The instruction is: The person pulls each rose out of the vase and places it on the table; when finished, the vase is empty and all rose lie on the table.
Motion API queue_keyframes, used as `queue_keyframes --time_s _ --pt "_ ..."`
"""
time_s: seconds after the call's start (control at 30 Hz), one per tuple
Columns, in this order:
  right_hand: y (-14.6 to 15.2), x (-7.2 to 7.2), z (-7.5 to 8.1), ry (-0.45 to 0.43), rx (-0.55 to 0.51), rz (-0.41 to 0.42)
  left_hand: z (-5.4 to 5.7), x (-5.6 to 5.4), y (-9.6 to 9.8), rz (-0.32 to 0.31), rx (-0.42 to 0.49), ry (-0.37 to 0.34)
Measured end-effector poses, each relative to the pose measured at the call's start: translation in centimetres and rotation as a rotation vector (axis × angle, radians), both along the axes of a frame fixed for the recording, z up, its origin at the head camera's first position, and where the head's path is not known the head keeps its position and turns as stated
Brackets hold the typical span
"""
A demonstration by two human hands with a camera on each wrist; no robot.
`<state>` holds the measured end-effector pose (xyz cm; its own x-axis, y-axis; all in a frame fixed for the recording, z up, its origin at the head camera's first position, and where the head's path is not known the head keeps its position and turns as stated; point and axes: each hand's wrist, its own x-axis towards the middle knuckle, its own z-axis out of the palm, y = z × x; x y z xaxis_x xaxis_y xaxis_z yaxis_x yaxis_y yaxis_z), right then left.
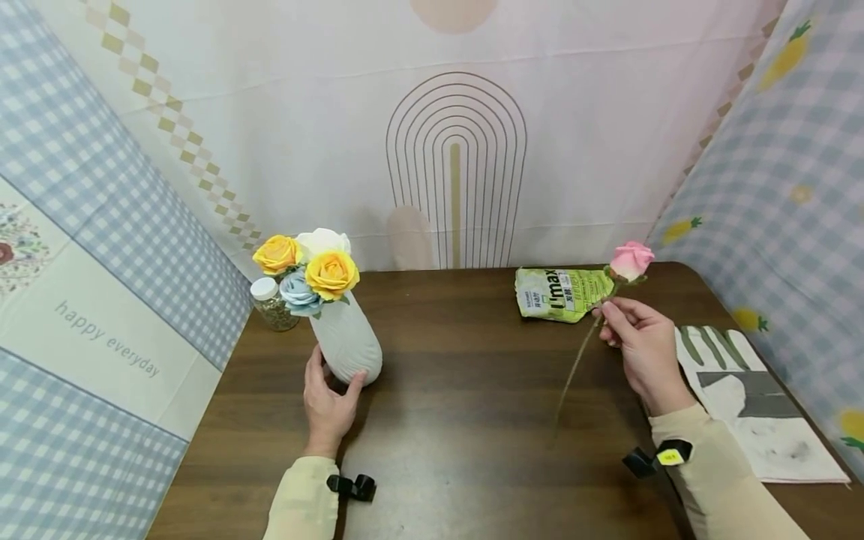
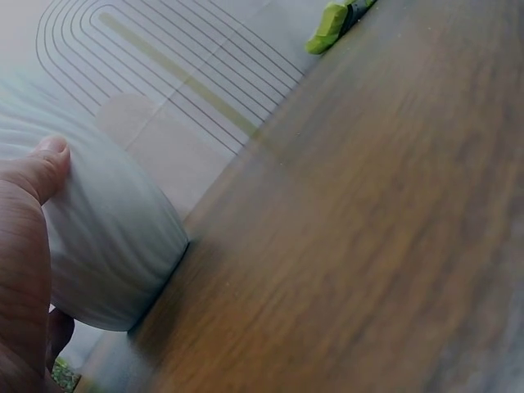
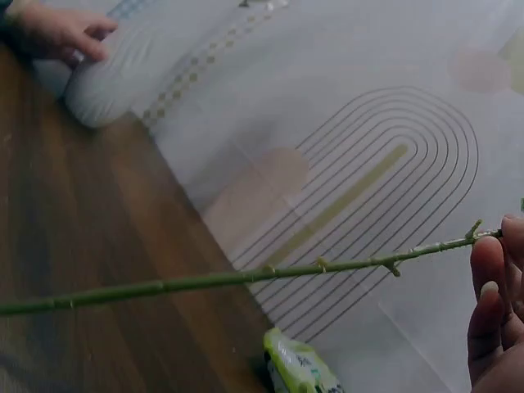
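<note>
A white ribbed vase point(image 1: 349, 339) stands at the left of the table, holding yellow roses point(image 1: 332, 275), a light blue flower point(image 1: 300, 292) and a white one behind them. My left hand point(image 1: 328, 405) grips its lower body, thumb on the near side, as the left wrist view also shows on the vase wall point(image 2: 115, 237). On the right, my right hand point(image 1: 644, 346) pinches a single pink rose point(image 1: 631, 262) by the stem just below the bloom. Its long green stem point(image 3: 205, 280) slants down over the table, with small nubs along it.
Behind the vase is a jar with a white lid point(image 1: 275, 307). A green and white packet point(image 1: 563, 294) lies at the table's back edge, close behind the right hand. A white cloth with grey and green patterns point(image 1: 776, 442) lies at the right edge. Fabric hangs around the table.
</note>
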<state>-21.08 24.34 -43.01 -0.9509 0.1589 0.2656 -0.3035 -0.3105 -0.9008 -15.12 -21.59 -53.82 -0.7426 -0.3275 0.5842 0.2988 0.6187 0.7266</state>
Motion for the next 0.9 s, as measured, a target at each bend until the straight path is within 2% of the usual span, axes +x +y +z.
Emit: queue_keyframes --time_s 0.2,0.33,0.4,0.63,0.9 --pt "1.2 -0.1 -1.1 -0.023 0.028 -0.080 -0.3 0.0 0.0 0.001 0.001 0.007" --pt "2.0 -0.5 -2.0 -0.064 0.101 -0.118 -0.2 0.0 0.0 0.002 0.003 0.011" --pt "2.5 -0.7 -2.5 -0.091 0.183 -0.138 -0.2 -0.1 0.0 0.003 0.005 0.014" --pt "4.4 -0.9 -5.3 -0.172 0.643 -0.241 -0.2 -0.2 0.0 0.008 0.002 0.012" --pt "5.7 -0.8 -7.6 -0.115 0.857 -0.199 -0.2 -0.2 -0.1 0.007 0.017 -0.016"
